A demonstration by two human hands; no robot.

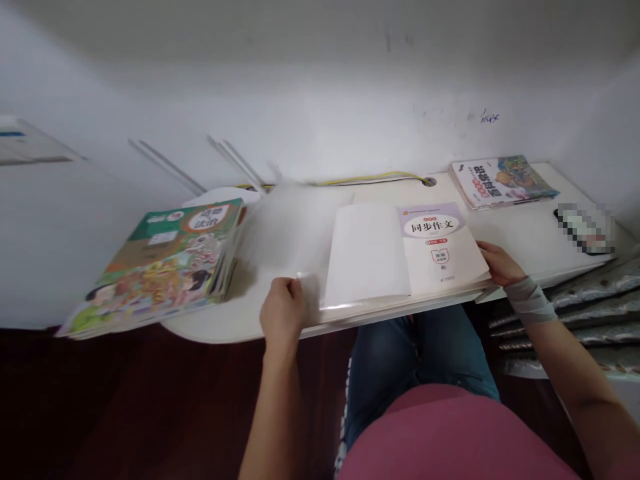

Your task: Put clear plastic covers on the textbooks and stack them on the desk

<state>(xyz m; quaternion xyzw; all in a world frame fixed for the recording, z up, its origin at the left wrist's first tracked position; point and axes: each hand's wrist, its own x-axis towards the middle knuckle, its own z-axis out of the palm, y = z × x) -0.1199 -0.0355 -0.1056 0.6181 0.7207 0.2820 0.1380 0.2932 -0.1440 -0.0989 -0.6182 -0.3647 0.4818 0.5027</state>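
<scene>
An open book [367, 250] lies at the front of the white desk, its blank inner cover on the left and a printed title page on the right. To its left spreads a clear plastic book cover [295, 223], blurred and partly lifted. My left hand [283, 310] is closed, pinching the near edge of that plastic between thumb and fingers. At the book's right edge, my right hand [500, 265] grips the pages and cover; some of its fingers are hidden beneath. A pale wrap circles my right wrist.
A stack of colourful textbooks [165, 260] sits on the left, overhanging the desk [210, 327]. More books [500, 181] and a pixelated phone [584, 229] lie on the right. Yellow and black cables [370, 179] run along the wall into a hole.
</scene>
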